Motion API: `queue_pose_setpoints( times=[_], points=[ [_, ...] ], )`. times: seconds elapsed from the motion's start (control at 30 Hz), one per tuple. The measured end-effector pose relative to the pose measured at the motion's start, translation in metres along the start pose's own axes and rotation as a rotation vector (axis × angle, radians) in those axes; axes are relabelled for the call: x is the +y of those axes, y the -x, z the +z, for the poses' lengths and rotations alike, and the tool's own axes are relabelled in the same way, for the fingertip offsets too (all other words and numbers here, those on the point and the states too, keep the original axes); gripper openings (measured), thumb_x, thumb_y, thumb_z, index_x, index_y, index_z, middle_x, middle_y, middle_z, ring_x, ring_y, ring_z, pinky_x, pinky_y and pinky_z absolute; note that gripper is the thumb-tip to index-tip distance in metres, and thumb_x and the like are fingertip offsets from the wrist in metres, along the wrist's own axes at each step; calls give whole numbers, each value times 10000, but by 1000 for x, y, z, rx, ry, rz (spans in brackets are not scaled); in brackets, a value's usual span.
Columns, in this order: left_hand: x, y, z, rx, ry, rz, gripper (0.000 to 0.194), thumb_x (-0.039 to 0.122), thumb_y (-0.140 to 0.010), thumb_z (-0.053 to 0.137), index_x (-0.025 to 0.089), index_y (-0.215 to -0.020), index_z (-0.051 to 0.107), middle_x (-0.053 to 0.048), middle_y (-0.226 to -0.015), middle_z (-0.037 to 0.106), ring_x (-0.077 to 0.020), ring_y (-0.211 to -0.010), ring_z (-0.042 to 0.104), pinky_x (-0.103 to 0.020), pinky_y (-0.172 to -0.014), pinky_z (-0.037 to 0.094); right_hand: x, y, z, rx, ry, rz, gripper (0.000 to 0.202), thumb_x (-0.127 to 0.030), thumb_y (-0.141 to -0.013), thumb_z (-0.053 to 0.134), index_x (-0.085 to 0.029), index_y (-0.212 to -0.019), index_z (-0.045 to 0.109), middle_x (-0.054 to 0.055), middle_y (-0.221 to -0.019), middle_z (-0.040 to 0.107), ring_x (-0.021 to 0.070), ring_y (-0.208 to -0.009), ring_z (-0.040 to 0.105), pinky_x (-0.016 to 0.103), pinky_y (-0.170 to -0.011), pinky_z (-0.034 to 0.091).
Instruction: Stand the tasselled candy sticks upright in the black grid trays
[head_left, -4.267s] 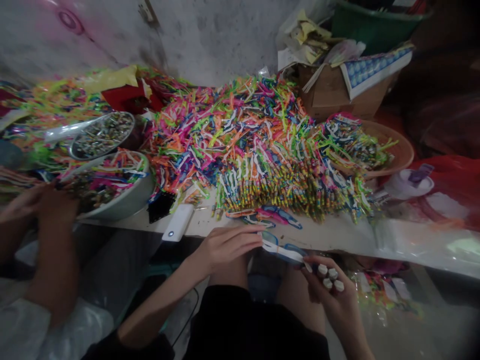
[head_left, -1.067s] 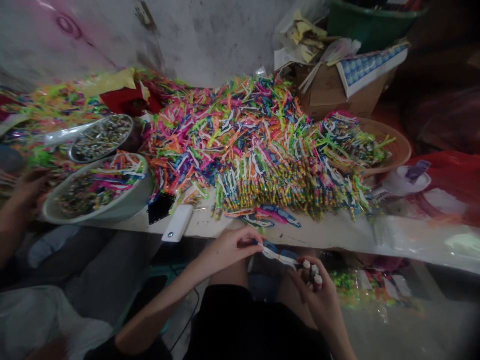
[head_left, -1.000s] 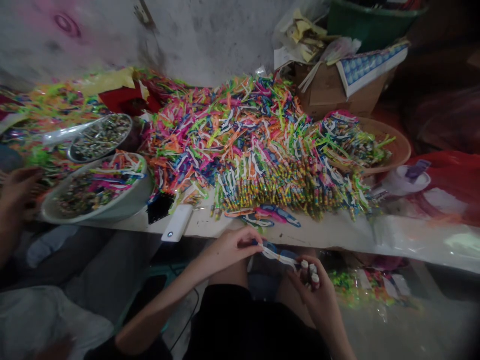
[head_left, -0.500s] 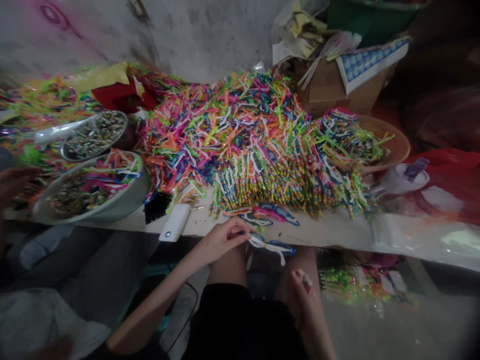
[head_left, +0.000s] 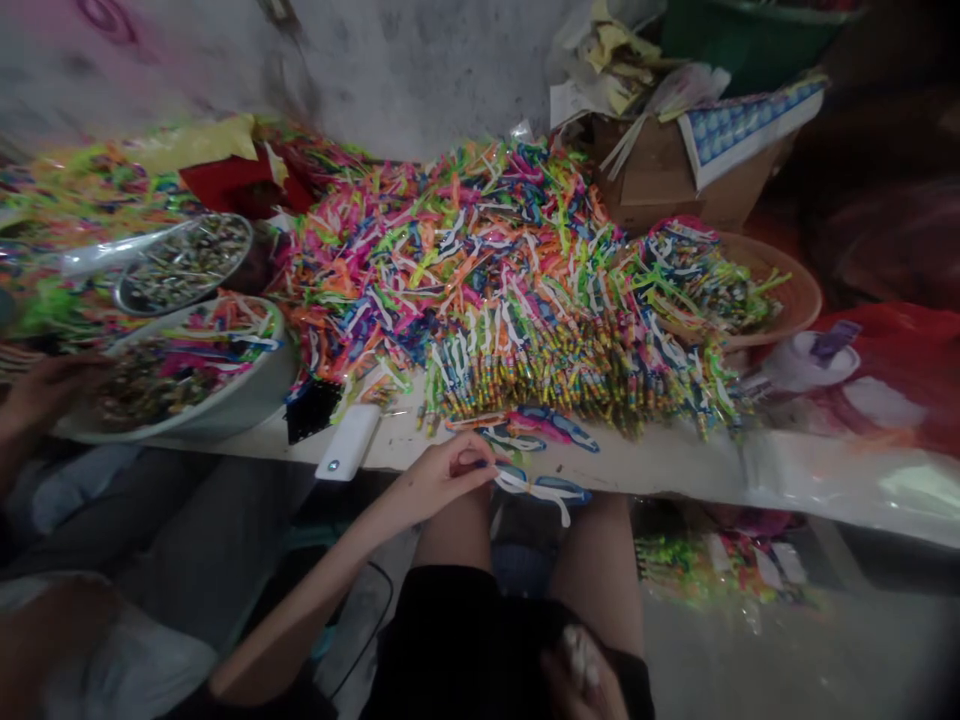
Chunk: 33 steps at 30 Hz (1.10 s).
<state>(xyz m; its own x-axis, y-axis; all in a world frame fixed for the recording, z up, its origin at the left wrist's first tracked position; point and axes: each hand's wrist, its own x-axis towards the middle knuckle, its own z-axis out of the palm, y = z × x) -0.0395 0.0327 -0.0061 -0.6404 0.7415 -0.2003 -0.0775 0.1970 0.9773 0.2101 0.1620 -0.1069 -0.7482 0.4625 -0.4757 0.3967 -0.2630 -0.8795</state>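
My left hand (head_left: 457,468) is closed in a pinch at the table's front edge, thumb against fingertips. From it a blue-and-white strip bundle (head_left: 544,487) sticks out to the right over my knees, with a white tail drooping. Several loose blue and pink strips (head_left: 536,428) lie on the table just beyond it. Low over my dark clothing, my right hand (head_left: 585,680) is curled and smeared by motion. Something small and whitish shows at its fingers, too blurred to name. Behind the loose strips stand rows of yellow-patterned sticks (head_left: 540,370) with coloured strips at their tops.
A large heap of coloured strips (head_left: 450,220) covers the table's back. On the left are a pale tub (head_left: 277,370), a metal bowl (head_left: 244,262), a white power bank (head_left: 349,443) and another person's hand (head_left: 45,395). Right: an orange basin (head_left: 806,290) and a cardboard box (head_left: 667,180).
My right hand has moved down and left, from beside my knee to over my lap. My left hand keeps its pinch in nearly the same place. The other person's hand has moved to the tub.
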Motion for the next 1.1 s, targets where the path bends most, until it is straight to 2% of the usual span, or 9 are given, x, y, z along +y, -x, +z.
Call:
queue_pose_setpoints(
  times=[0.1, 0.17, 0.27, 0.47, 0.57, 0.7, 0.8, 0.93, 1.1],
  points=[
    [-2, 0, 6, -26, 15, 1, 179, 306, -827, 597, 172, -849, 480, -69, -1009, 671, -165, -950, 624, -280, -823, 446, -34, -33, -7, 75, -24, -34, 350, -516, -653, 709, -196, -750, 604, -54, -488, 491, 99, -402, 418, 208, -386, 353],
    [-3, 1, 10, -35, 28, -2, 173, 297, -825, 600, 172, -853, 483, -69, -1015, 667, -170, -981, 618, -280, -827, 448, -56, -50, -9, 1, -63, -53, 415, -549, -672, 682, -178, -844, 611, -75, -431, 430, 89, -366, 372, 201, -364, 305],
    [-6, 2, 14, -32, 41, -4, 171, 293, -824, 603, 172, -864, 489, -71, -1028, 662, -172, -1005, 612, -290, -850, 446, -76, -63, -6, -69, -104, -49, 443, -567, -658, 686, -158, -805, 603, -73, -409, 416, 88, -355, 371, 201, -359, 292],
    [-12, 3, 19, -54, 72, -34, 178, 303, -828, 600, 176, -862, 480, -72, -1034, 672, -162, -975, 625, -305, -867, 446, -80, -58, -1, 29, -122, -104, 381, -518, -673, 697, -157, -725, 586, -75, -410, 392, 79, -360, 354, 196, -351, 292],
    [-11, 3, 22, -60, 77, -81, 185, 305, -811, 618, 179, -851, 489, -63, -1036, 677, -167, -975, 633, -319, -879, 456, -83, -53, -4, 103, -74, -123, 385, -524, -680, 686, -152, -702, 585, -59, -442, 431, 71, -362, 352, 191, -338, 286],
    [-11, 3, 27, -60, 2, -122, 244, 303, -750, 679, 190, -935, 567, -38, -1034, 686, -180, -995, 635, -314, -881, 474, -91, -48, -7, 161, -11, -192, 363, -506, -717, 661, -152, -683, 587, -64, -435, 410, 63, -366, 342, 183, -342, 282],
    [-12, 3, 28, -46, -116, -118, 267, 301, -742, 683, 207, -988, 635, -21, -1048, 683, -174, -1001, 630, -284, -898, 466, -94, -49, -8, 157, -35, -240, 328, -472, -734, 660, -151, -722, 597, -45, -476, 475, 66, -384, 369, 185, -359, 304],
    [-13, 5, 28, -60, -199, -128, 277, 316, -746, 680, 207, -1000, 671, -16, -991, 698, -160, -906, 649, -246, -833, 483, -93, -55, -9, 100, -172, -208, 328, -461, -717, 684, -151, -753, 581, -7, -577, 574, 53, -364, 363, 186, -333, 280],
    [-10, 6, 28, -98, -201, -125, 307, 308, -742, 684, 220, -1036, 671, -11, -993, 700, -143, -864, 648, -214, -783, 479, -92, -56, -8, 91, -231, -176, 346, -454, -695, 711, -144, -750, 569, -8, -570, 574, 40, -356, 339, 181, -329, 257]
  ],
)
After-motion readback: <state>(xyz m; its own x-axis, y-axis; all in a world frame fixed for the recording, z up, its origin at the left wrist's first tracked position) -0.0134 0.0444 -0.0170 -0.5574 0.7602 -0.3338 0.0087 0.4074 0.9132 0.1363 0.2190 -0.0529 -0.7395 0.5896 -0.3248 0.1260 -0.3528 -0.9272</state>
